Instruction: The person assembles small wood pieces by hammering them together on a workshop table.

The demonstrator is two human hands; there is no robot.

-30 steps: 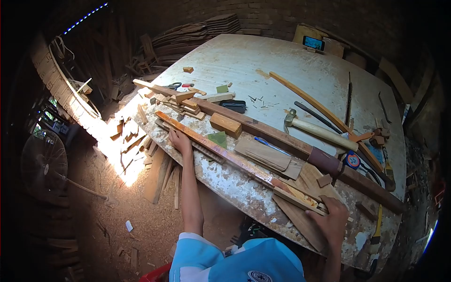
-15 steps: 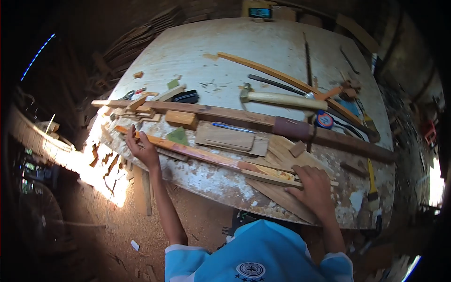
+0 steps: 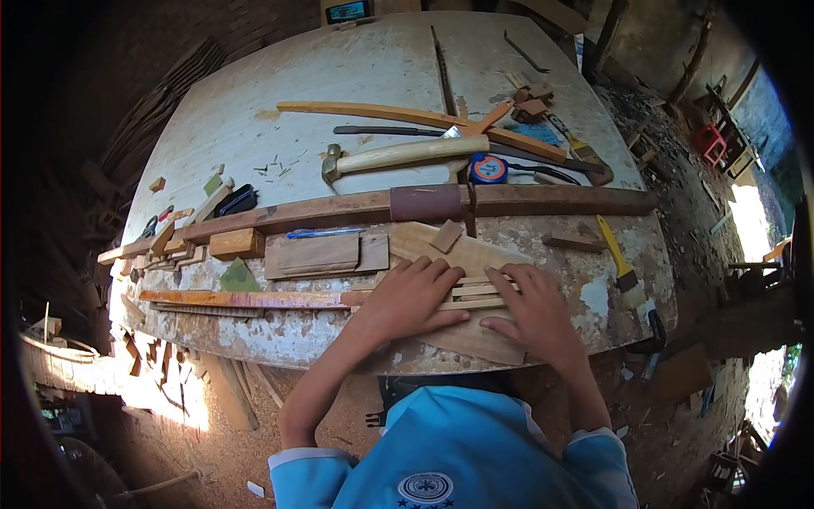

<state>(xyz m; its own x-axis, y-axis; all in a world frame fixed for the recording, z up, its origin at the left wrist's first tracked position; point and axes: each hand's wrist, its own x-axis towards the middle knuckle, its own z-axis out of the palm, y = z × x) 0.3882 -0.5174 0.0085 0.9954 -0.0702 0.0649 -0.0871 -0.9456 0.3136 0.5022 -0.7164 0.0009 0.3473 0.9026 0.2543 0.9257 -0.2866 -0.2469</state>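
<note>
Both hands are at the right end of a long wooden strip [image 3: 254,299] lying near the table's front edge. My left hand [image 3: 413,297] is closed over several thin wooden sticks [image 3: 475,291], its fingers on their far side and its thumb on the near side. Just to the right, my right hand [image 3: 534,310] curls round the same sticks, thumb toward the left hand. Beneath them lies a thin, pale wooden board [image 3: 466,346]. A small wooden block [image 3: 446,237] rests behind the sticks.
Behind the hands, a long dark wooden bar [image 3: 314,211] with sandpaper [image 3: 426,204] round it crosses the table. A hammer [image 3: 407,156], tape measure [image 3: 487,169] and brush [image 3: 621,263] lie around. Flat wood pieces [image 3: 318,256] and a block [image 3: 237,244] are at the left.
My left hand has left the far left end of the long strip and come over to the sticks beside my right hand. The camera view has turned to the right.
</note>
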